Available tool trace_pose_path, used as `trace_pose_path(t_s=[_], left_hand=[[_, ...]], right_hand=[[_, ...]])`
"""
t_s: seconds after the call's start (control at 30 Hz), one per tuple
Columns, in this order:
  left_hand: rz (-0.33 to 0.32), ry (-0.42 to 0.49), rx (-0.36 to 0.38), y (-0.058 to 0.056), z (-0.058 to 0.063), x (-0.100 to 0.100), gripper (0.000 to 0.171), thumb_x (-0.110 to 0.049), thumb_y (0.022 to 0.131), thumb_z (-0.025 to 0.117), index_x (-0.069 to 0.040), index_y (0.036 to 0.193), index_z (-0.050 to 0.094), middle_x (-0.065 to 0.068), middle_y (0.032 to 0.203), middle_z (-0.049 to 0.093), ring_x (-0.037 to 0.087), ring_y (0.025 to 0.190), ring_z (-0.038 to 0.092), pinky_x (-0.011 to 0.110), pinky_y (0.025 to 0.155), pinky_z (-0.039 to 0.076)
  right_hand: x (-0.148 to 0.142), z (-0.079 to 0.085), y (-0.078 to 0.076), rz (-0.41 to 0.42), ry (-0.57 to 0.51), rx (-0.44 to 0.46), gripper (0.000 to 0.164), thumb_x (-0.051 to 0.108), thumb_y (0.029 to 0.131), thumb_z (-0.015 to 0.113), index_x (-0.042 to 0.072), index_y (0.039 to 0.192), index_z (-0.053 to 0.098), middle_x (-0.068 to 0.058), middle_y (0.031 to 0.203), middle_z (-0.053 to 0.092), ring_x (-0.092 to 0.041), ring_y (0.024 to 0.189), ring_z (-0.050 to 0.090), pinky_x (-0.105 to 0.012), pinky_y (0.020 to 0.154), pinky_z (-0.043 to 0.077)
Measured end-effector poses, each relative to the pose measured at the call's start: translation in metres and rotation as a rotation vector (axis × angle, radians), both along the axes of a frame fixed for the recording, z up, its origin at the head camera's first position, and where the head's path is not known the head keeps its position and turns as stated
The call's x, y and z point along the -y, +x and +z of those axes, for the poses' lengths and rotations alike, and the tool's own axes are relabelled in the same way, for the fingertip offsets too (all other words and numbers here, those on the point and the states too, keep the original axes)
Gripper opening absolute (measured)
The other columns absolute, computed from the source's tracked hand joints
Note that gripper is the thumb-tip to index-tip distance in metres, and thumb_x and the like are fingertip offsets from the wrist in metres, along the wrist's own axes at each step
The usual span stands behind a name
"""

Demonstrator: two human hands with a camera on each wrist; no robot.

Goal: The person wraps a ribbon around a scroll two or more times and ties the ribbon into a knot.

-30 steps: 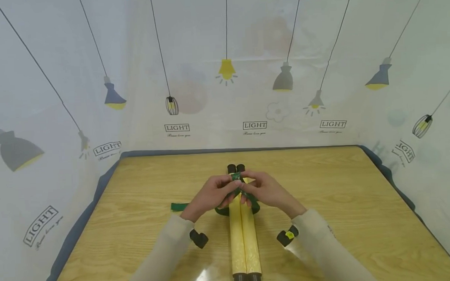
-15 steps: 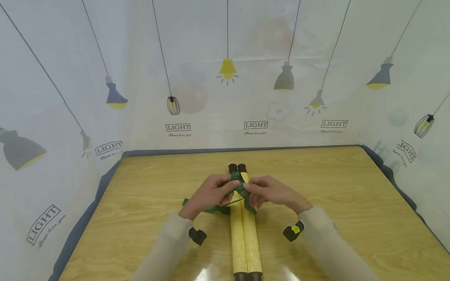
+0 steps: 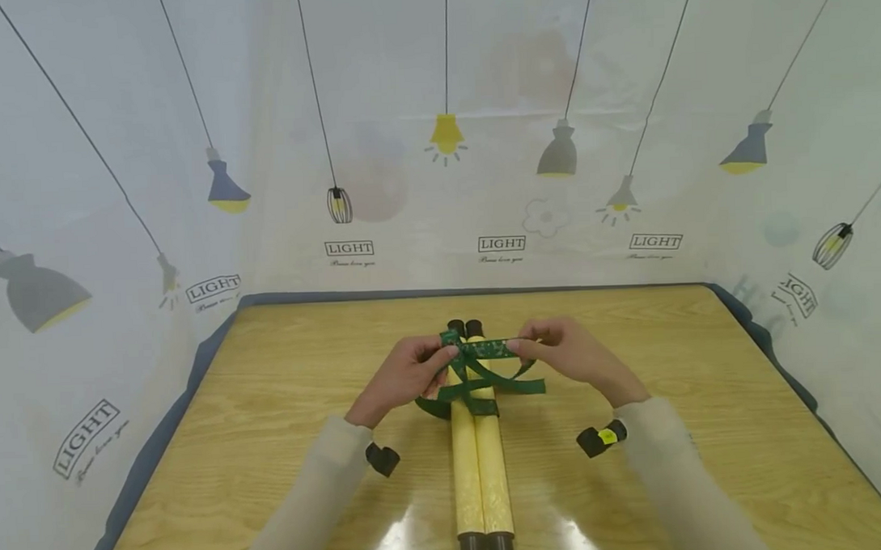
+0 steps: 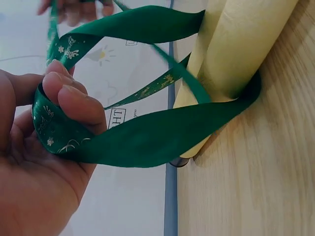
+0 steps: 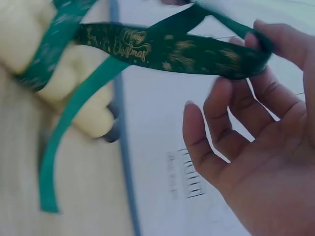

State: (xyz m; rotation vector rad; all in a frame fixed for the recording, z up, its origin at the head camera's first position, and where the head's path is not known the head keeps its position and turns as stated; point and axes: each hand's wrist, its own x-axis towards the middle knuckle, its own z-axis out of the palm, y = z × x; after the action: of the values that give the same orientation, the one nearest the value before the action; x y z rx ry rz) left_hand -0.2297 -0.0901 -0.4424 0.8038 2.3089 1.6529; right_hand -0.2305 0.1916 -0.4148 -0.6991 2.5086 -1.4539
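Observation:
Two pale yellow rolls (image 3: pixel 467 468) with dark end caps lie side by side on the table. A green ribbon (image 3: pixel 487 350) with gold and silver Christmas print passes around them toward their far end. My left hand (image 3: pixel 411 371) pinches the ribbon just left of the rolls; in the left wrist view a loop of it (image 4: pixel 152 137) curls around the fingers. To the right of the rolls, my right hand (image 3: pixel 574 353) pinches another stretch between thumb and fingers, held taut across the rolls. One ribbon tail (image 5: pixel 54 167) hangs loose in the right wrist view.
The wood-grain table (image 3: pixel 309 482) has a blue-grey border (image 3: pixel 383 295) along its back. Behind it and on both sides rises a white sheet (image 3: pixel 404 66) printed with hanging lamps. A small dark camera (image 3: pixel 383 459) is strapped at the left wrist, another (image 3: pixel 599 438) at the right.
My right hand has moved right, away from the left hand, drawing a length of ribbon out between them. A ribbon end now shows right of the rolls; the left hand has barely shifted.

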Motion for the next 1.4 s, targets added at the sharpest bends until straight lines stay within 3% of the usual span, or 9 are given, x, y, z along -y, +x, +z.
trace_pose_path(t_s=[0.17,0.33,0.47,0.57,0.67,0.83,1.07,1.27,1.4], left_hand=[[0.021,0.004,-0.034,-0.001,-0.002,-0.005,0.039,-0.028,0.106,0.048,0.001,0.081,0.057,0.015,0.064,0.056,0.015,0.044,0.043,0.026,0.043,0.036],[0.046,0.045,-0.016,-0.004,-0.001,-0.008,0.04,-0.033,0.105,0.048,-0.001,0.084,0.058,0.012,0.066,0.057,0.017,0.046,0.045,0.028,0.043,0.039],[0.049,0.09,-0.019,-0.005,0.003,-0.008,0.038,-0.033,0.105,0.048,-0.002,0.086,0.059,0.02,0.07,0.057,0.02,0.048,0.047,0.031,0.046,0.043],[0.045,0.107,-0.02,-0.005,0.006,-0.008,0.038,-0.032,0.105,0.048,-0.001,0.086,0.06,0.022,0.071,0.057,0.021,0.048,0.048,0.03,0.046,0.044],[0.04,0.119,0.004,-0.004,0.007,-0.009,0.038,-0.032,0.105,0.049,0.0,0.089,0.061,0.021,0.071,0.057,0.018,0.049,0.049,0.028,0.047,0.045],[0.044,0.145,0.049,-0.003,0.006,-0.01,0.038,-0.034,0.104,0.05,0.0,0.093,0.063,0.021,0.073,0.058,0.016,0.049,0.049,0.027,0.047,0.044],[-0.009,0.176,0.065,0.0,0.004,-0.009,0.036,-0.032,0.104,0.051,0.0,0.094,0.063,0.02,0.073,0.057,0.023,0.052,0.049,0.034,0.048,0.044],[-0.066,0.174,0.07,0.003,0.004,-0.011,0.038,-0.032,0.104,0.052,0.002,0.092,0.064,0.018,0.07,0.057,0.022,0.053,0.049,0.029,0.051,0.044],[-0.046,0.133,0.039,0.003,0.003,-0.011,0.039,-0.027,0.103,0.054,0.005,0.084,0.065,0.018,0.071,0.059,0.02,0.056,0.052,0.032,0.055,0.048]], right_hand=[[0.003,0.033,0.022,0.072,-0.116,-0.137,0.015,0.022,0.097,0.065,0.014,0.088,0.073,-0.002,0.076,0.064,-0.016,0.068,0.055,-0.032,0.065,0.047],[0.024,0.061,0.053,0.433,-0.193,-0.338,0.016,0.003,0.092,0.068,0.014,0.097,0.078,0.005,0.077,0.064,-0.009,0.064,0.052,-0.026,0.055,0.047],[0.038,0.064,0.067,0.62,-0.09,-0.364,0.014,0.012,0.095,0.066,0.017,0.102,0.077,0.011,0.078,0.065,-0.002,0.065,0.054,-0.021,0.054,0.047],[0.038,0.055,0.062,0.535,0.022,-0.336,0.012,0.022,0.098,0.063,0.021,0.097,0.075,0.013,0.075,0.065,0.0,0.06,0.053,-0.02,0.051,0.046],[0.032,0.04,0.048,0.337,0.103,-0.272,0.015,0.029,0.099,0.062,0.023,0.091,0.073,0.014,0.075,0.065,-0.002,0.055,0.05,-0.021,0.049,0.043],[0.027,0.012,0.025,0.069,0.09,-0.198,0.019,0.035,0.094,0.067,0.018,0.101,0.07,0.007,0.092,0.067,-0.011,0.077,0.059,-0.031,0.065,0.051],[0.039,-0.018,0.007,0.176,0.047,-0.082,0.027,0.035,0.09,0.072,0.016,0.108,0.063,0.001,0.101,0.064,-0.016,0.094,0.06,-0.04,0.087,0.051],[0.052,-0.032,0.003,0.226,-0.008,0.051,0.029,0.03,0.097,0.064,0.008,0.116,0.067,-0.007,0.106,0.07,-0.02,0.096,0.065,-0.035,0.084,0.051],[0.052,-0.036,0.001,0.178,0.007,0.027,0.026,0.021,0.102,0.056,0.006,0.117,0.07,-0.011,0.109,0.071,-0.022,0.089,0.063,-0.033,0.077,0.048]])
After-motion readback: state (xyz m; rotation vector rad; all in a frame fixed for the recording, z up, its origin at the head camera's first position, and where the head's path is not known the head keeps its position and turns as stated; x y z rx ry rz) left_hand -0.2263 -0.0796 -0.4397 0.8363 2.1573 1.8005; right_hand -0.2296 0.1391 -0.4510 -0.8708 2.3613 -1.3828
